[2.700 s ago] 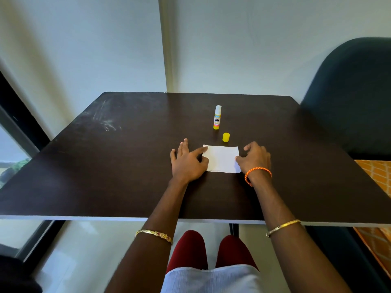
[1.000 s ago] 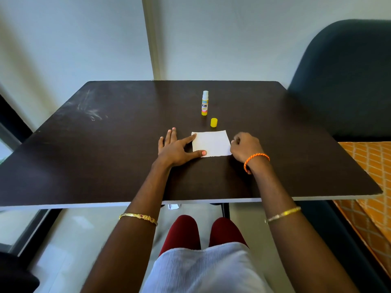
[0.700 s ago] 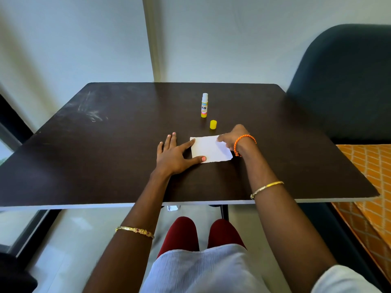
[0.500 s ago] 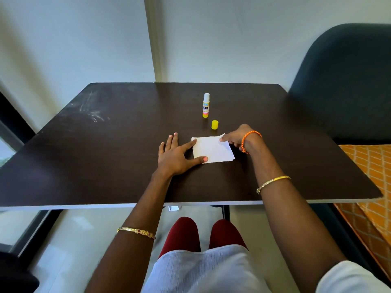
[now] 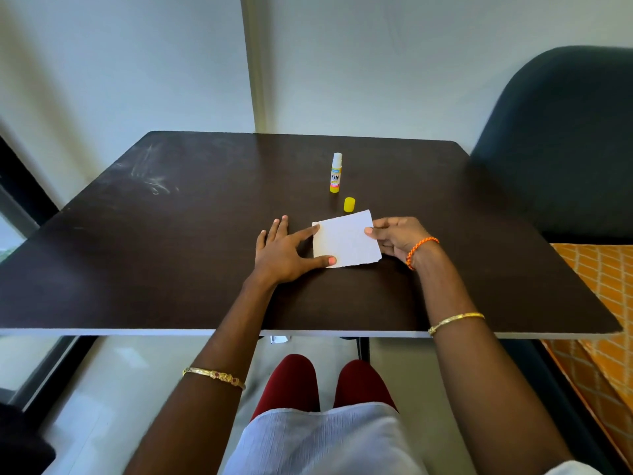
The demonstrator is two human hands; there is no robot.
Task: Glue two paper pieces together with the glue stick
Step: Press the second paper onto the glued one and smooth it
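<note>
i'm watching the right hand [image 5: 397, 238] pinching the right edge of the paper [image 5: 346, 240], just right of frame centre, thumb on top and fingers under. a second ago that hand was resting curled beside the sheet on the counter [image 5: 171, 255]; since then it has gone to the far corner and taken hold, and the right side is now lifting, tilted off the surface. the left hand [image 5: 286, 250] is staying spread flat, index tip and thumb pressing the left edge down, as it was before.

i'm reading this as the top sheet being peeled or checked against the one below, though i can't tell whether two layers are there or already stuck. the glue [image 5: 336, 173] is standing upright above centre, uncapped, its cap [image 5: 349, 204] lying just beside the paper's far edge; neither has moved. if glue is already on, lifting is risking a weak bond.
</note>
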